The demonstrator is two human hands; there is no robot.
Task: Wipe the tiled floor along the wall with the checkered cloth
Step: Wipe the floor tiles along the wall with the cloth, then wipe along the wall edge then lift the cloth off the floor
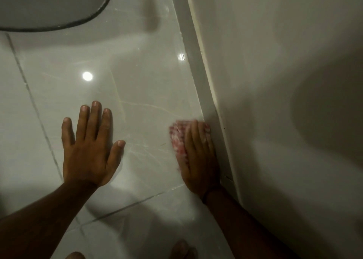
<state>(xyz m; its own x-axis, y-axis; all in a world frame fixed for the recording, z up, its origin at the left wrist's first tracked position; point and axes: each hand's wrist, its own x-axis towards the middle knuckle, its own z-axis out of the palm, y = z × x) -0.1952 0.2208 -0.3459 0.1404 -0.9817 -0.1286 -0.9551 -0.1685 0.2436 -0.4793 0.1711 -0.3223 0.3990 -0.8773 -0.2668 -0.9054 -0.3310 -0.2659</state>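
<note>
A red-and-white checkered cloth (pixel 177 139) lies flat on the glossy grey tiled floor (pixel 141 78), right beside the grey skirting (pixel 198 62) at the foot of the wall (pixel 275 62). My right hand (pixel 198 158) presses down on the cloth, fingers together and pointing away from me; the cloth shows past the fingertips and on the hand's left side. My left hand (pixel 91 146) rests flat on the tile to the left, fingers spread, holding nothing.
A grey mat with a dark curved rim (pixel 49 5) lies on the floor at the top left. Dark grout lines cross the tiles on the left and in front of me. My knees (pixel 180 249) show at the bottom edge.
</note>
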